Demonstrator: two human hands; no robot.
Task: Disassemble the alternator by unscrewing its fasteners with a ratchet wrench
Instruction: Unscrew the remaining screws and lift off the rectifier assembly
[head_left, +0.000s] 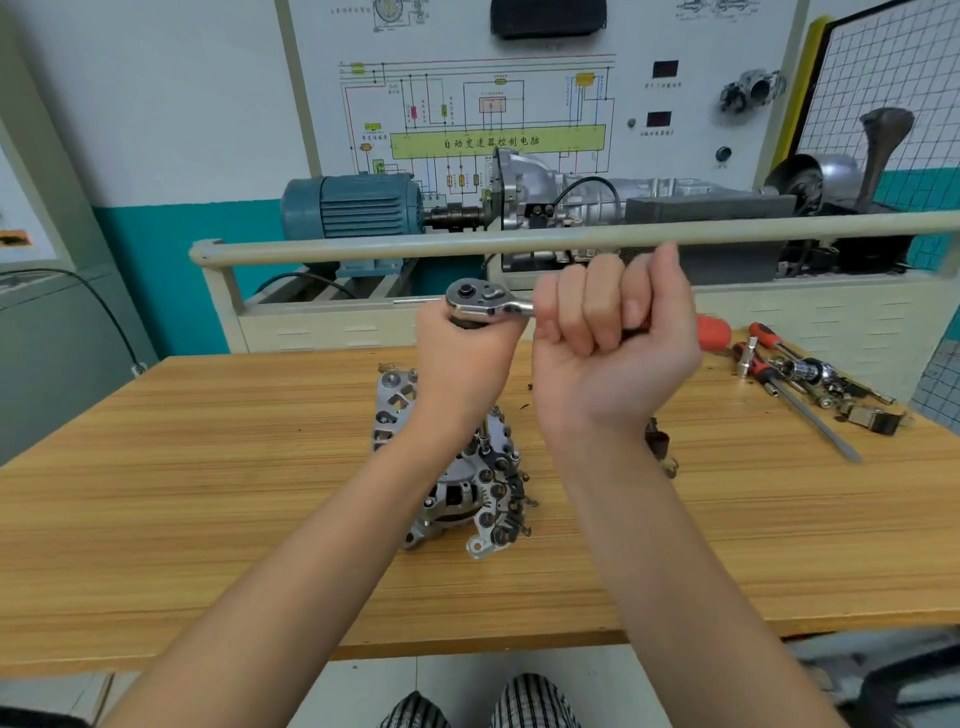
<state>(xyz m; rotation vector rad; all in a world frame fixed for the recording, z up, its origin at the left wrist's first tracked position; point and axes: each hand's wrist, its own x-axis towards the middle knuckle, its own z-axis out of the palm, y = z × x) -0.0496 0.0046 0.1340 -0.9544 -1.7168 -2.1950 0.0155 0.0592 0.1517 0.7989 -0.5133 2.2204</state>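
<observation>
The silver alternator (457, 483) stands on the wooden table (208, 493), rear side up, partly hidden by my left forearm. A chrome ratchet wrench (485, 302) is held high above it, and a long extension bar (484, 439) runs down from it onto the alternator's top. My left hand (462, 358) grips just under the ratchet head. My right hand (618, 332) is wrapped in a fist round the wrench's handle, hiding most of it.
A pile of screwdrivers, sockets and bits (800, 379) lies at the table's far right, with a red handle (714, 332) behind my right hand. A small dark part (660, 447) sits by my right wrist. A beige rail (519, 244) and training rig stand behind.
</observation>
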